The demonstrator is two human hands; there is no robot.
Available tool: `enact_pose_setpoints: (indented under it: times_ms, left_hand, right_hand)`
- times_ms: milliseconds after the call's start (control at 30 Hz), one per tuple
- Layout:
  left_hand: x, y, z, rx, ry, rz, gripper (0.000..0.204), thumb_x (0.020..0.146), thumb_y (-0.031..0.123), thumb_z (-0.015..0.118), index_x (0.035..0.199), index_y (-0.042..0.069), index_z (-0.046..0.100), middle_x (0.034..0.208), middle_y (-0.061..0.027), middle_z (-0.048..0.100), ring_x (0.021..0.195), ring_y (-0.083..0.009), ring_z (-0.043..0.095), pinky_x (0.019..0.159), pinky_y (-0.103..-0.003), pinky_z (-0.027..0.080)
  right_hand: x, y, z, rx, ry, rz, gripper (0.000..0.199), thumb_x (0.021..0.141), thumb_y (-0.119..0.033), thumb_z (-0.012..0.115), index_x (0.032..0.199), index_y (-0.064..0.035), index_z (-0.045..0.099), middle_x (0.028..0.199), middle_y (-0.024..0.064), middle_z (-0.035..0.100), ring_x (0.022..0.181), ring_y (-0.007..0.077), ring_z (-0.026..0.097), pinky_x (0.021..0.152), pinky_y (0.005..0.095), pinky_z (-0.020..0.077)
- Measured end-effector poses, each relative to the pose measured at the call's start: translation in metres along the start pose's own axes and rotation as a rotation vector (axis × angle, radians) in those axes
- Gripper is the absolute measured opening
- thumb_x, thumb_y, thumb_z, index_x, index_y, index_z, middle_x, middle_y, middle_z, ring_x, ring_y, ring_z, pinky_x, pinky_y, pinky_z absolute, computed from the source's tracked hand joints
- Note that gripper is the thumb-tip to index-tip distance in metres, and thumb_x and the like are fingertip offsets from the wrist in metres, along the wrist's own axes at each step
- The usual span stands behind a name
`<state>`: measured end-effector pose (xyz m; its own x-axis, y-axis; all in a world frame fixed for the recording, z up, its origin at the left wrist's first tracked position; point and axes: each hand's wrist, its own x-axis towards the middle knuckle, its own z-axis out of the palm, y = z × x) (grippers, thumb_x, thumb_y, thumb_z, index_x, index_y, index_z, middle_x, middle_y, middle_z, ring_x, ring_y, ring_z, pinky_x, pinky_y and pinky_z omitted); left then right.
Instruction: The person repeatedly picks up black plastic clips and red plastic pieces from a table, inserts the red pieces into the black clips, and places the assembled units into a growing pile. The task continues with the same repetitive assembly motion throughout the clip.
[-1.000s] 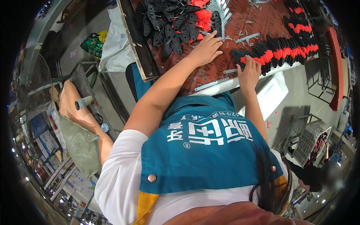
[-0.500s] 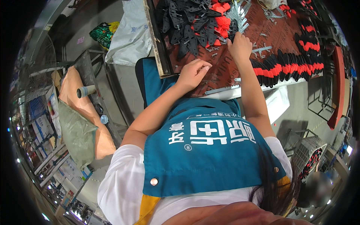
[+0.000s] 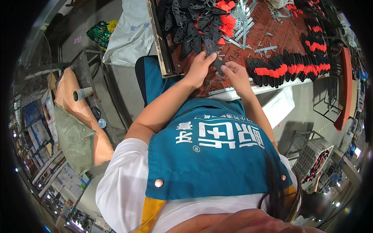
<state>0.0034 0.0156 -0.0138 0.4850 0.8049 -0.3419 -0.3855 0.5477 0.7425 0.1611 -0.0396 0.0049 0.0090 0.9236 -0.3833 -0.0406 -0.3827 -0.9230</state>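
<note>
While left hand (image 3: 198, 71) pinches elongated black plate (image 3: 211, 47) by its side, right hand (image 3: 238, 77) closes thumb and fingertips on narrower lower end — plate tilted between both hands, above smooth reddish-brown tabletop (image 3: 237, 58) near its front edge. Just beyond: jumbled heap of matte black plates (image 3: 190, 33), blocky bright-red pieces (image 3: 228, 24), thin silvery metal strips (image 3: 245, 29). To right — black-and-red assemblies (image 3: 274, 72) packed side by side in curving row.
</note>
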Motion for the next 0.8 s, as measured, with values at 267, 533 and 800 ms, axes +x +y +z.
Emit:
enact_pose_setpoints:
  times_ms: [267,533,800]
  left_hand:
    - [-0.021,0.010,-0.026,0.032,0.225,-0.118,0.021,0.094,0.020,0.054,0.112,0.008,0.057,0.102,-0.0023,0.061,0.093,-0.0121,0.058,0.080,-0.033,0.050]
    - [-0.029,0.015,-0.024,0.081,0.232,-0.158,0.020,0.093,0.015,0.054,0.111,0.009,0.057,0.103,-0.0004,0.060,0.093,-0.0109,0.057,0.082,-0.030,0.048]
    - [-0.027,0.013,-0.021,0.049,0.195,-0.032,0.019,0.094,0.013,0.054,0.112,0.008,0.055,0.105,-0.0004,0.059,0.097,-0.0114,0.057,0.086,-0.029,0.048]
  right_hand:
    - [0.075,-0.011,-0.026,-0.839,0.334,-0.441,0.019,0.083,-0.014,0.065,0.097,-0.0007,0.064,0.083,0.0123,0.064,0.079,0.0286,0.062,0.074,0.0359,0.0489]
    - [0.100,-0.013,-0.010,-1.378,0.217,-0.616,0.029,0.077,-0.017,0.069,0.101,-0.0026,0.064,0.090,0.0092,0.058,0.094,0.0298,0.056,0.079,0.0382,0.0482]
    - [0.052,-0.009,-0.016,-0.800,0.233,-0.419,0.021,0.086,-0.017,0.059,0.092,0.0026,0.062,0.079,0.0116,0.062,0.069,0.0245,0.060,0.063,0.0339,0.0469]
